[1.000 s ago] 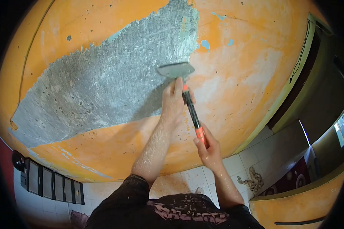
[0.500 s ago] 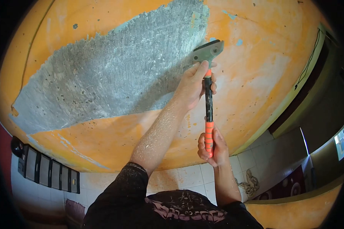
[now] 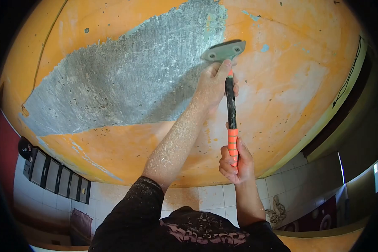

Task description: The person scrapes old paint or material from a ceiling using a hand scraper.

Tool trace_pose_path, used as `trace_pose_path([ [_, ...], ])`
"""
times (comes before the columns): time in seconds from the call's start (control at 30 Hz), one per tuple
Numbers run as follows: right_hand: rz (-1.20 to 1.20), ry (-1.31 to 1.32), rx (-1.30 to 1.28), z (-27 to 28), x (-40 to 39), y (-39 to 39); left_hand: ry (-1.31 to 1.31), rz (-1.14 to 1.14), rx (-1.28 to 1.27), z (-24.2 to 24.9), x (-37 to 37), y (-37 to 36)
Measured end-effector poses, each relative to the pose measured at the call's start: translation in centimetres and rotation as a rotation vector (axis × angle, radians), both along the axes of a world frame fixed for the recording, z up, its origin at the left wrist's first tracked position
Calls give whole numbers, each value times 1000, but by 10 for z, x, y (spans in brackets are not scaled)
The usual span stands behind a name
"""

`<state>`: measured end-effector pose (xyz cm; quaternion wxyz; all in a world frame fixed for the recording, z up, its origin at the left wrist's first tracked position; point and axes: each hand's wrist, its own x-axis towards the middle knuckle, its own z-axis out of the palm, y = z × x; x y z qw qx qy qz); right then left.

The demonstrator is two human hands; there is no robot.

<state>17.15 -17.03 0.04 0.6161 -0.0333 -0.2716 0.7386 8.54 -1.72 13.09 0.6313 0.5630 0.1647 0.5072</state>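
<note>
A long-handled scraper stands nearly upright in front of the orange wall. Its wide green-grey head lies at the right edge of a large grey bare patch, where paint is gone. My left hand is wrapped round the top of the shaft just below the head, thumb pointing up along it. Lower down, my right hand grips the orange end of the handle. Pale flakes and dust cover my left forearm.
Low on the left, a black-framed rack-like object stands by the wall on white floor tiles. A crumpled cloth lies on the floor at lower right, near a dark red patterned mat. A cord hangs at upper left.
The scraper's head has tilted flatter and shifted slightly left and up, with my left hand still round the shaft. The view has moved slightly.
</note>
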Motion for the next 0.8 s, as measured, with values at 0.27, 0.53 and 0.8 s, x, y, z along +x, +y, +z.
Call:
trace_pose_path([
  [0.27, 86, 41, -1, -10, 3, -4, 49, 41, 49, -9, 2, -1],
  [0.53, 61, 7, -2, -4, -2, 2, 38, 80, 46, 1, 1, -4],
  [0.8, -32, -112, 15, 25, -4, 11, -18, 78, 114, 27, -1, 3],
])
